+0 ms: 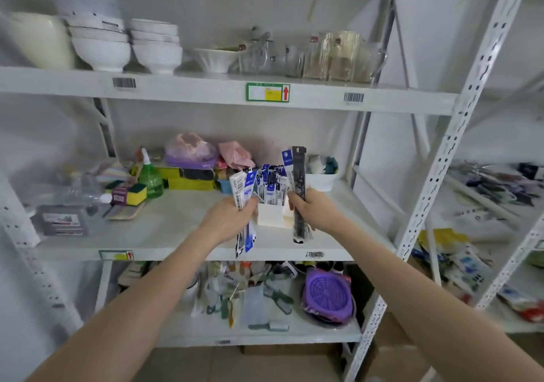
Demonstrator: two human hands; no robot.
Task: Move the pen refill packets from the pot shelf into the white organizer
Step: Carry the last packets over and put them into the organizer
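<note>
Both hands are raised at the middle shelf [164, 228], one on either side of the white organizer [272, 215]. Left hand [228, 219] is closed around a fanned bunch of blue-and-white pen refill packets [245, 205]; right hand [307, 209] is clamped on a single long dark packet [298, 193], held upright just beside the organizer. More refill packets [272, 184] already stand upright in the organizer, filling its top. Behind it sit a small white tub [322, 180], a pink bag [235, 153] and a purple bag [190, 152]. To the left are a green spray bottle [150, 177], yellow-and-green sponges [134, 194] and a dark flat pack [60, 222]. Upper shelf carries stacked white bowls [100, 43] and glass mugs [341, 55]. Shelf edges bear barcode stickers [124, 83] and a green-framed label [268, 92] with a red arrow; its print is too blurred to read, as is the packet print.
</note>
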